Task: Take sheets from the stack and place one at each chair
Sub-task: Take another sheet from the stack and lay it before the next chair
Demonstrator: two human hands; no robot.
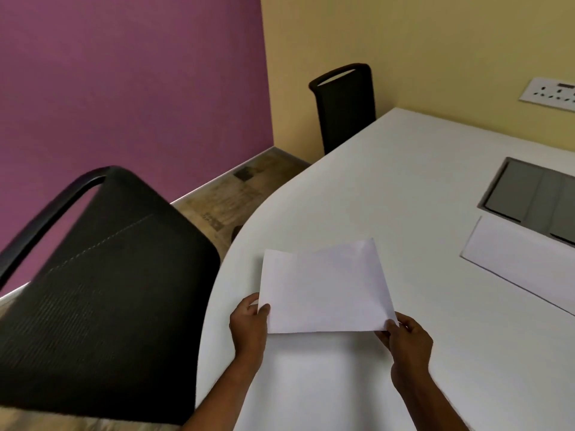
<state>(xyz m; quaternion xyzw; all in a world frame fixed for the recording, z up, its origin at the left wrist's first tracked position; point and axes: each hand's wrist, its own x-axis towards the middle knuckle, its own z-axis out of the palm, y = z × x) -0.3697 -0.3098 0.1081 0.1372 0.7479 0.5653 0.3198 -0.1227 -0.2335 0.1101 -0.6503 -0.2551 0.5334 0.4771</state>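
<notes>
A white sheet (325, 289) is held just over the white table (389, 188), near its rounded left end. My left hand (249, 325) pinches the sheet's near left corner and my right hand (407, 340) pinches its near right corner. A black mesh chair (102, 290) stands close at the left, beside the table edge. A second black chair (343, 107) stands farther off at the table's far side. Another white sheet or stack (522, 259) lies flat on the table to the right; I cannot tell how thick it is.
A grey cable hatch (535, 197) is set into the tabletop at the right. A white socket panel (550, 93) is on the yellow wall. A purple wall runs along the left, with a strip of wood-patterned floor (236, 194) between chairs and table.
</notes>
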